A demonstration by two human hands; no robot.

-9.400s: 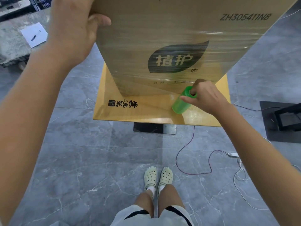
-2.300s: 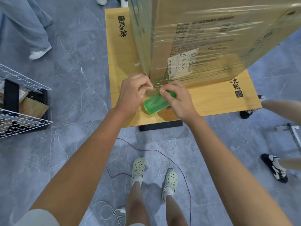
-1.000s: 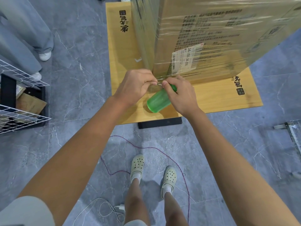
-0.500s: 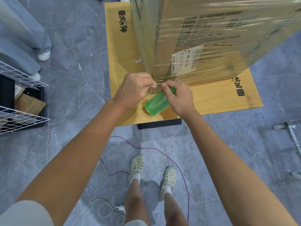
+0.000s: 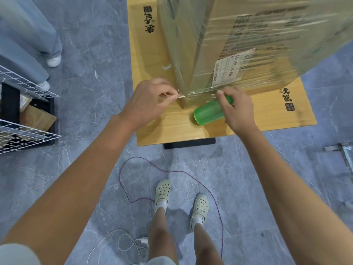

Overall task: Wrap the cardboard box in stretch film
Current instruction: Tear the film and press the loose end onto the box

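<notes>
A tall cardboard box stands on a wooden table, its sides covered in clear stretch film with a white label on the near face. My left hand pinches the film at the box's near bottom corner. My right hand grips the green film roll, which lies tilted just above the tabletop. A short strip of film runs taut between the two hands along the box's lower edge.
A white wire rack holding cartons stands at the left. Another person's legs are at the upper left. A purple cord and white cable lie on the grey floor by my feet. A metal frame sits at right.
My hands have drawn apart: the left pulled the pinched film leftward, the right moved the roll to the right, stretching the strip between them.
</notes>
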